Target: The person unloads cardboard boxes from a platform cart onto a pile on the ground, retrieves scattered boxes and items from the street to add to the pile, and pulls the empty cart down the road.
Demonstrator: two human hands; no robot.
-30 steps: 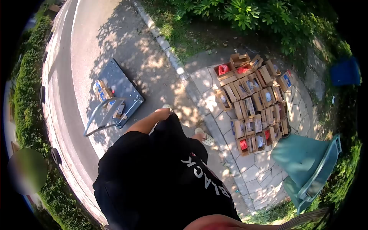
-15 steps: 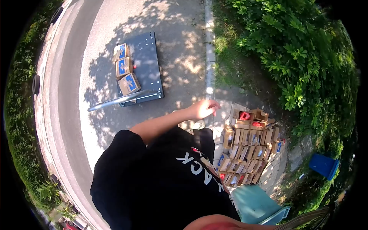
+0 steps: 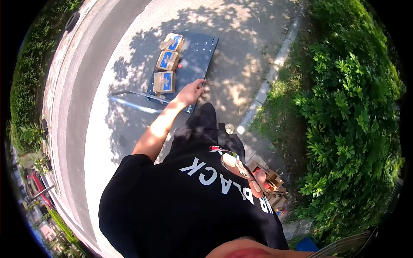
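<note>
My left hand [image 3: 191, 92] appears over the near right corner of a dark flatbed cart [image 3: 195, 56]. Its fingers are loosely bent and apart, and I see nothing held in them. Whether the hand touches the cart I cannot tell. Three cardboard boxes with blue printed panels stand in a row along the cart's left side: a near box [image 3: 164, 81], a middle box [image 3: 167, 60] and a far box [image 3: 173, 42]. Beside the middle one lies a small red round thing [image 3: 179, 66]. The cart's metal push handle [image 3: 135, 104] extends left below the near box. My right hand is out of sight.
Cardboard boxes [image 3: 275, 182] with red things among them lie at the lower right, partly hidden by my shirt. A kerb [image 3: 275, 71] separates the paving from dense bushes [image 3: 344, 103]. A blue bin [image 3: 306, 244] shows at the bottom, and a road curves along the left.
My view has turned left, so the cart is nearer the middle and most of the box pile is hidden behind my body. My left hand now appears over the cart instead of near the pile.
</note>
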